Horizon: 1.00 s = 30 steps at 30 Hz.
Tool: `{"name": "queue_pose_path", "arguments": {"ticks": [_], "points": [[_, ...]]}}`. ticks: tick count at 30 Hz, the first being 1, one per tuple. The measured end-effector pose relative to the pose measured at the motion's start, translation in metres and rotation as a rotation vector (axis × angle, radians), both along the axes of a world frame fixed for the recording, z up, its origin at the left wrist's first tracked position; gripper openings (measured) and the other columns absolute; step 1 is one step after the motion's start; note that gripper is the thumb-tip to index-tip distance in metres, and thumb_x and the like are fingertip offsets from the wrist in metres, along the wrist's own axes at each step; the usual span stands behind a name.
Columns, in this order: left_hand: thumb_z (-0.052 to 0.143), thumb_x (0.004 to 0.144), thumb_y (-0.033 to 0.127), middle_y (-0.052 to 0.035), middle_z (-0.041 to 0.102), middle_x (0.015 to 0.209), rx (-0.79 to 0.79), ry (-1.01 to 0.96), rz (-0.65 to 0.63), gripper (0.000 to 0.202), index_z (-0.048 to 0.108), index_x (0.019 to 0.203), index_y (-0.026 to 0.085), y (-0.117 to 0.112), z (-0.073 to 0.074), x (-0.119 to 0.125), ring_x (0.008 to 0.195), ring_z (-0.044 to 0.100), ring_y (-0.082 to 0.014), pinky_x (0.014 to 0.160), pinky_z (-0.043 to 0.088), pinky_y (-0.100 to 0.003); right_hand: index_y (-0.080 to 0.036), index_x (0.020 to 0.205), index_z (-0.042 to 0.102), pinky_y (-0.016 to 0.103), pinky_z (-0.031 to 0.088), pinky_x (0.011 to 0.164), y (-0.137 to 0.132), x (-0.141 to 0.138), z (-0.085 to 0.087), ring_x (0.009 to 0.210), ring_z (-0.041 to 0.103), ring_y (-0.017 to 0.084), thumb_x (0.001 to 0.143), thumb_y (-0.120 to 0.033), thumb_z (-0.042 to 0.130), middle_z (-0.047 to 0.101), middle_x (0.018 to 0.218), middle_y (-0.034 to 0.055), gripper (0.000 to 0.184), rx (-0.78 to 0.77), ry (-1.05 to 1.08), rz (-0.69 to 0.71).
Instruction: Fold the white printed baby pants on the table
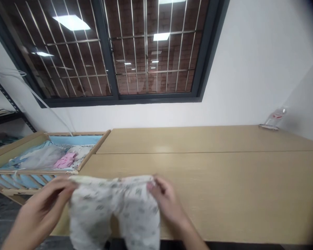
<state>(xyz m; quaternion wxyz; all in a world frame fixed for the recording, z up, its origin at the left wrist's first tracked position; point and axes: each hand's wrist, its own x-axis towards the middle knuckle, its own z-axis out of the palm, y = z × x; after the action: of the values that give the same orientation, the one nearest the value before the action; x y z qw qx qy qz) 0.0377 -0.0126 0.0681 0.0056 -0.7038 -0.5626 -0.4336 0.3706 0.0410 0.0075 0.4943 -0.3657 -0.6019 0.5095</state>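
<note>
Indoors, a wooden table (224, 180) stands below a barred window (125, 52).

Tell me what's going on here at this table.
A person is holding a small pair of white patterned baby pants by the waistband, left hand on one end and right hand on the other, at the near edge of a light wooden table. The legs hang over the edge. To the left, a wooden crib holds more clothes, including a pink garment.
</note>
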Motion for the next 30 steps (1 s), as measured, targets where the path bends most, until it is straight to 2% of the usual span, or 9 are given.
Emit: {"name": "queue_pose_path", "arguments": {"ticks": [2, 4, 7, 10, 14, 17, 21, 25, 30], "points": [[0.051, 0.097, 0.045, 0.0002, 0.071, 0.102, 0.018, 0.018, -0.063, 0.02, 0.064, 0.103, 0.032, 0.049, -0.002, 0.02, 0.098, 0.066, -0.0246, 0.088, 0.057, -0.041, -0.018, 0.095, 0.068, 0.024, 0.039, 0.054, 0.037, 0.021, 0.019, 0.061, 0.048, 0.012, 0.089, -0.059, 0.066, 0.059, 0.073, -0.0004, 0.041, 0.007, -0.029, -0.068], [0.039, 0.101, 0.042, -0.0043, 0.07, 0.106, -0.026, 0.054, -0.122, 0.029, 0.062, 0.105, 0.026, 0.103, -0.016, 0.044, 0.102, 0.066, -0.0237, 0.093, 0.055, -0.04, -0.017, 0.098, 0.069, 0.024, 0.041, 0.055, 0.076, 0.038, 0.02, 0.063, 0.052, 0.013, 0.089, -0.059, 0.065, 0.064, 0.078, 0.0021, 0.043, 0.049, -0.076, -0.131], [0.029, 0.102, 0.033, -0.0082, 0.067, 0.118, -0.135, 0.12, -0.198, 0.034, 0.057, 0.116, 0.022, 0.175, -0.058, 0.08, 0.116, 0.062, -0.0222, 0.103, 0.05, -0.04, -0.018, 0.104, 0.067, 0.025, 0.044, 0.054, 0.134, 0.059, -0.012, 0.061, 0.057, 0.015, 0.089, -0.054, 0.063, 0.068, 0.082, 0.0035, 0.04, 0.05, -0.202, -0.225], [0.033, 0.098, 0.022, -0.0133, 0.064, 0.128, -0.24, 0.22, -0.187, 0.035, 0.055, 0.124, 0.017, 0.219, -0.107, 0.108, 0.126, 0.057, -0.0243, 0.11, 0.046, -0.043, -0.017, 0.1, 0.066, 0.026, 0.046, 0.051, 0.179, 0.079, -0.059, 0.053, 0.057, 0.015, 0.092, -0.047, 0.054, 0.065, 0.074, 0.0019, 0.033, 0.024, -0.5, -0.312], [0.041, 0.097, 0.03, -0.0212, 0.051, 0.148, -0.314, 0.313, -0.174, 0.044, 0.051, 0.136, 0.011, 0.237, -0.157, 0.127, 0.14, 0.048, -0.0321, 0.115, 0.039, -0.049, -0.017, 0.126, 0.061, 0.036, 0.056, 0.086, 0.2, 0.096, -0.102, 0.094, 0.07, 0.023, 0.093, -0.03, 0.05, 0.073, 0.105, 0.0101, 0.037, 0.118, -0.723, -0.365], [0.036, 0.101, 0.041, -0.0173, 0.041, 0.159, -0.349, 0.39, -0.221, 0.054, 0.043, 0.147, 0.013, 0.237, -0.182, 0.132, 0.149, 0.036, -0.0291, 0.119, 0.034, -0.045, -0.016, 0.137, 0.057, 0.042, 0.041, 0.113, 0.197, 0.1, -0.119, 0.13, 0.056, 0.027, 0.093, -0.028, 0.05, 0.062, 0.139, 0.0156, 0.046, 0.226, -0.82, -0.318], [0.031, 0.102, 0.051, -0.017, 0.031, 0.165, -0.398, 0.47, -0.23, 0.064, 0.036, 0.153, 0.012, 0.233, -0.205, 0.131, 0.154, 0.025, -0.0305, 0.121, 0.029, -0.046, -0.015, 0.149, 0.049, 0.043, 0.027, 0.124, 0.194, 0.1, -0.136, 0.149, 0.037, 0.026, 0.102, -0.035, 0.035, 0.046, 0.157, 0.0144, 0.053, 0.328, -1.037, -0.151], [0.029, 0.102, 0.055, -0.0193, 0.028, 0.165, -0.436, 0.517, -0.189, 0.069, 0.036, 0.154, 0.01, 0.236, -0.213, 0.13, 0.154, 0.024, -0.0326, 0.122, 0.025, -0.047, -0.013, 0.156, 0.04, 0.044, 0.02, 0.126, 0.205, 0.098, -0.14, 0.155, 0.025, 0.027, 0.105, -0.039, 0.027, 0.033, 0.165, 0.014, 0.059, 0.266, -1.165, -0.077], [0.029, 0.102, 0.055, -0.0205, 0.032, 0.164, -0.468, 0.528, -0.154, 0.068, 0.036, 0.153, 0.01, 0.249, -0.197, 0.131, 0.153, 0.026, -0.0341, 0.121, 0.024, -0.045, -0.017, 0.157, 0.039, 0.045, 0.018, 0.126, 0.227, 0.095, -0.136, 0.157, 0.019, 0.028, 0.105, -0.038, 0.031, 0.024, 0.168, 0.0119, 0.056, 0.208, -1.208, -0.077]]}}
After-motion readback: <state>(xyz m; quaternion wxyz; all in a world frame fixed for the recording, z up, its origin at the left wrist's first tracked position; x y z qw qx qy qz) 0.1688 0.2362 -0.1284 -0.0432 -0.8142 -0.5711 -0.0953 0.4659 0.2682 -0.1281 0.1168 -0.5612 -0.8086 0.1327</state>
